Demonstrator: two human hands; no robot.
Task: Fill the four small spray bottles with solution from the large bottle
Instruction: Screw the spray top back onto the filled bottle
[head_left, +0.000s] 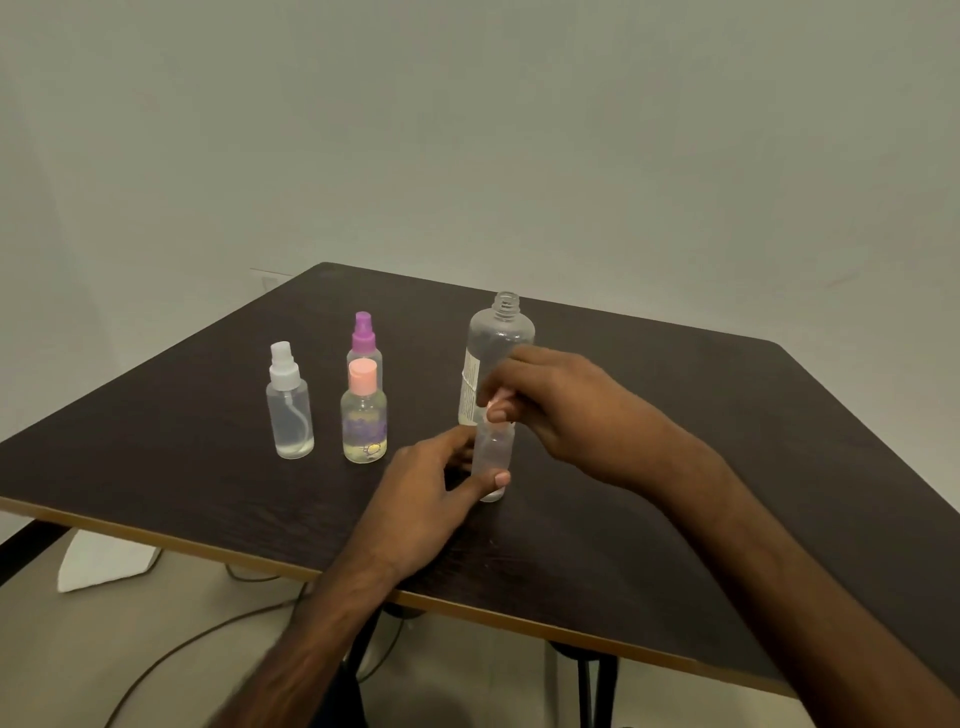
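Head view: looked down on a dark wood-grain table (675, 441) carrying all five bottles.
Closed bottles: small clear spray bottle with white sprayer (289, 410) at the left; small bottle with purple sprayer (363, 338) farther back; small bottle with pink cap and purple label (363, 415) just in front of that one; a little liquid showed low in the white and pink ones.
Large bottle: tall clear plastic bottle with white label (498, 338), uncapped, at the centre, just behind the hands; level unreadable.
Fourth small clear bottle (492, 457): upright on the table, just nearer than the large one.
Progress: judged late, three tops on and only this one open to handling; capping or uncapping, impossible to tell.
Left hand (415, 499): thumb and fingers curled round the fourth bottle's lower body, steadying it.
Right hand (550, 400): arched over from the right, fingertips pinched narrowly at that bottle's top; item between them too blurred to name.
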